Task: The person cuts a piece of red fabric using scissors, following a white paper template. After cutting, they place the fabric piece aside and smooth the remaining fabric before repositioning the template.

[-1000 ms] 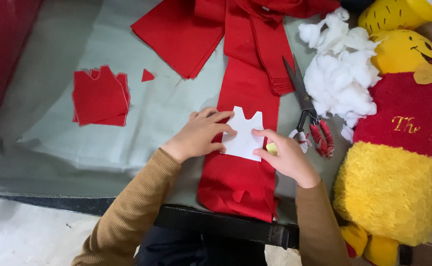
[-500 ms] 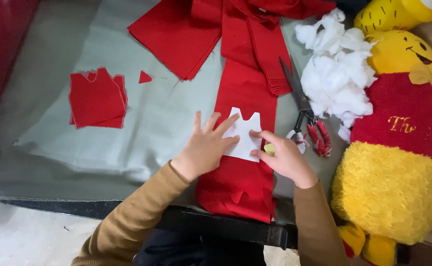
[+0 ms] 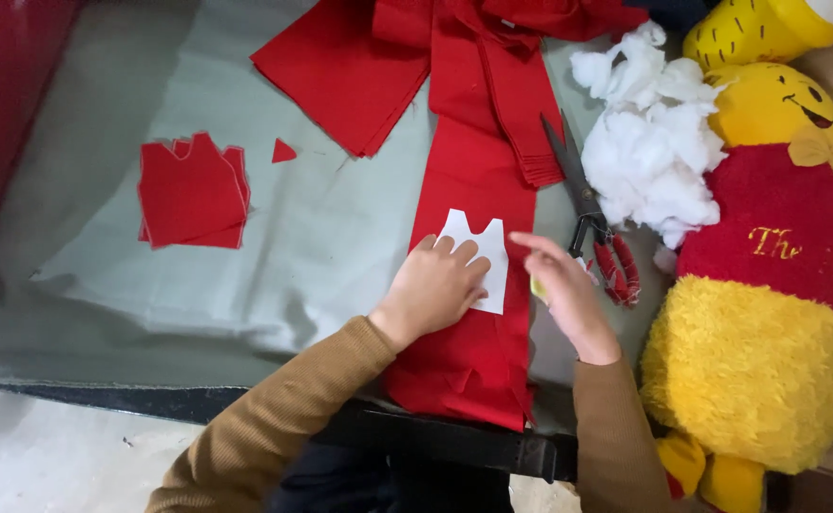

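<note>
Overhead, the left hand (image 3: 432, 288) pressed flat, fingers spread, on a white paper pattern (image 3: 481, 256) lying on a red cloth strip (image 3: 473, 180). The right hand (image 3: 564, 290) hovered beside it, pinching something small and yellow near scissors (image 3: 587, 209).

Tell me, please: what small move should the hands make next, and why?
Probably bring the right hand to the template edge and trace it. The left hand presses this white template flat on the red cloth, and the right hand, beside it, seems to hold a small yellowish piece, perhaps chalk.
</note>
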